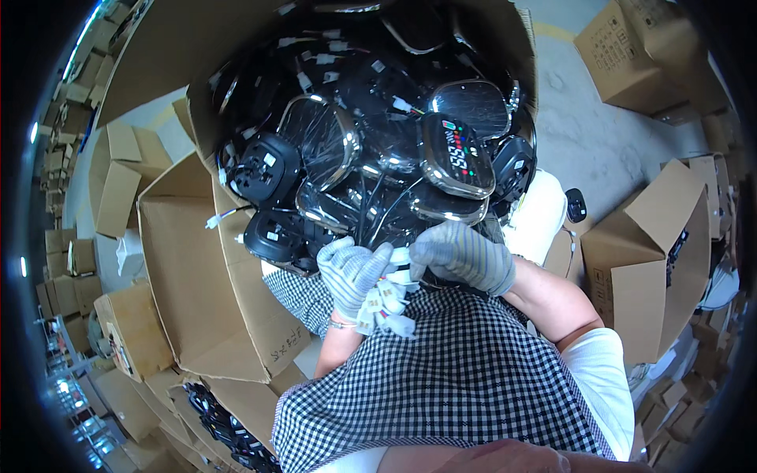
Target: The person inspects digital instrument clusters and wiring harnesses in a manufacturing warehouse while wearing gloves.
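My left hand (pixel 352 277), in a grey striped glove, is closed round a bunch of white wire connectors (pixel 384 306) that hang below its fingers. My right hand (pixel 465 258), gloved alike, is curled beside it, its fingertips pinched at a white connector (pixel 400 257) between the hands. Black cables run from there up among glossy black display units. One rounded display unit (pixel 456 156) is lit, with white, red and green marks on its face. Beside it rest an unlit display unit (pixel 471 109) and another with a shiny rim (pixel 319 142).
A large cardboard box (pixel 169 51) surrounds the heap of display units. An open carton (pixel 189 268) stands at left, another (pixel 639 276) at right, and a carton (pixel 643 59) at far right. A small black part (pixel 576 205) lies on the floor. More black parts (pixel 229 430) are at lower left.
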Available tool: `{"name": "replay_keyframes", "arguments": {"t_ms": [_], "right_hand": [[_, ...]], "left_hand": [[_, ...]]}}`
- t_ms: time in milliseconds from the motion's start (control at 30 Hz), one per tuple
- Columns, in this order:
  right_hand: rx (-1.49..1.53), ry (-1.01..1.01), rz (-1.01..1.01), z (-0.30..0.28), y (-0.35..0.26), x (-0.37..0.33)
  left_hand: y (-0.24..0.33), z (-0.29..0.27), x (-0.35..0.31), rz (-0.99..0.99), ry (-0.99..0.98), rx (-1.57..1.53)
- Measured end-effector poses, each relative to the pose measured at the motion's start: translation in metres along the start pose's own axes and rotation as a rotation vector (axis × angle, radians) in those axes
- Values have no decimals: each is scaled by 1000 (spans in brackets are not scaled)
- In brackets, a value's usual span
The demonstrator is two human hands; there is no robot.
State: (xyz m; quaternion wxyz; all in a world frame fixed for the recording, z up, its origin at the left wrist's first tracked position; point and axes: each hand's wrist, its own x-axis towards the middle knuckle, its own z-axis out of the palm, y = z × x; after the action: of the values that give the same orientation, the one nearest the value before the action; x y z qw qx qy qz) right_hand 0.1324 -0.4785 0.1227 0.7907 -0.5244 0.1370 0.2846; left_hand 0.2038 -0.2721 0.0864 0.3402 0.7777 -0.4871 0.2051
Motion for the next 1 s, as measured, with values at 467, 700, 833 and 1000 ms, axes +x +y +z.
{"name": "replay_keyframes", "arguments": {"t_ms": [467,700,833,1000], "right_hand": [[-941,177,-1095,-3,15,-9],[-187,536,-577,-28,-19,-105],[50,835,-703,-45,-11,-129],[136,796,-742,-49,-11,-124]], "left_hand": [[10,-2,10,-563,183,-484],[8,-31,92,-654,333,-725],[16,-80,135,-476,550,-1233],[0,-211,138,-424,897,-747]]}}
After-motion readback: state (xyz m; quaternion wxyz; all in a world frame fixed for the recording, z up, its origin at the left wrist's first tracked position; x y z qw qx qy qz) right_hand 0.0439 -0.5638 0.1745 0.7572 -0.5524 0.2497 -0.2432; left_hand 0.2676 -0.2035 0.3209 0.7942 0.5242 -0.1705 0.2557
